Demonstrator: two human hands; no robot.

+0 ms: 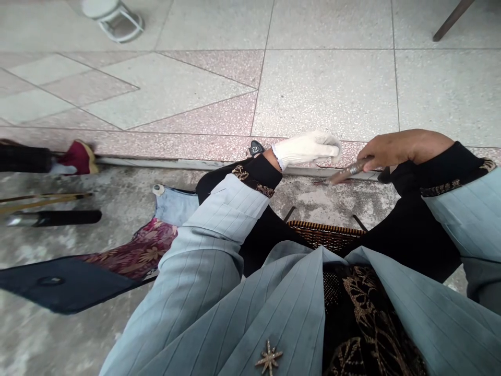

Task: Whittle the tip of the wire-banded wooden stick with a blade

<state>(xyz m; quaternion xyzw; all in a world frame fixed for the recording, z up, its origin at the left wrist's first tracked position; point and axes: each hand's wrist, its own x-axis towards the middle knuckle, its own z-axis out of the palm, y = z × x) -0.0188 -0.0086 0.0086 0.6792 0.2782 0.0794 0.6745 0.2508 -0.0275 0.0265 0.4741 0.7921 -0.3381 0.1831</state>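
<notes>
My left hand (309, 148) wears a white glove and reaches forward over my knee, fingers curled loosely, with nothing visible in them. My bare right hand (403, 149) is closed on a thin metal tool (346, 173) with a ringed grip, its tip pointing left and down toward the edge of the floor step (156, 163). The two hands are close together, a short gap apart. I wear a pale blue pinstriped jacket with black embroidered cuffs. A woven rattan seat (324, 234) shows between my legs.
A dark blue and floral cloth piece (97, 266) lies on the concrete floor at left. Beyond it lie a black sheath-like object (55, 217), thin sticks (43, 199) and a red cloth item (80, 156). Terrazzo tiles stretch ahead; a white stand (115, 18) sits far left.
</notes>
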